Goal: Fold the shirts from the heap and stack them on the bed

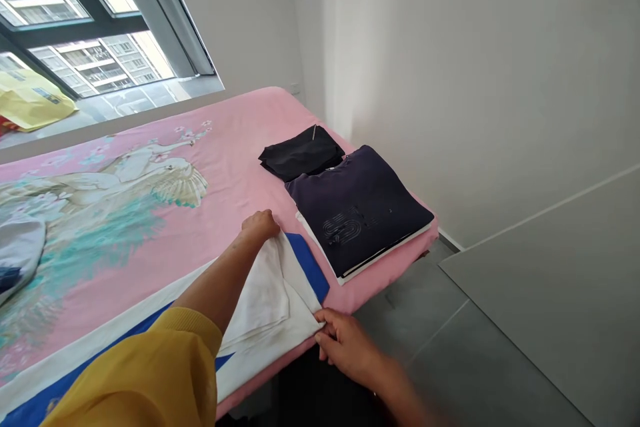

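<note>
A white and blue garment [260, 300] lies partly folded along the near edge of the bed, its long part running off to the lower left. My left hand [261, 223] reaches across and grips its far edge, fingers curled down and partly hidden. At the near right corner, my right hand [347, 345] pinches the white cloth between thumb and fingers. A blue strip of the garment shows between the two hands. Just beyond it sits a stack of folded clothes topped by a dark navy shirt [363, 210] with a line print.
Folded black clothing [303, 152] lies behind the stack. The pink bedsheet [235, 147] carries a bird print. Another white and dark item [20, 253] is at the left edge. A yellow bag [35, 99] rests on the windowsill. A grey-white wall [450, 80] borders the right side.
</note>
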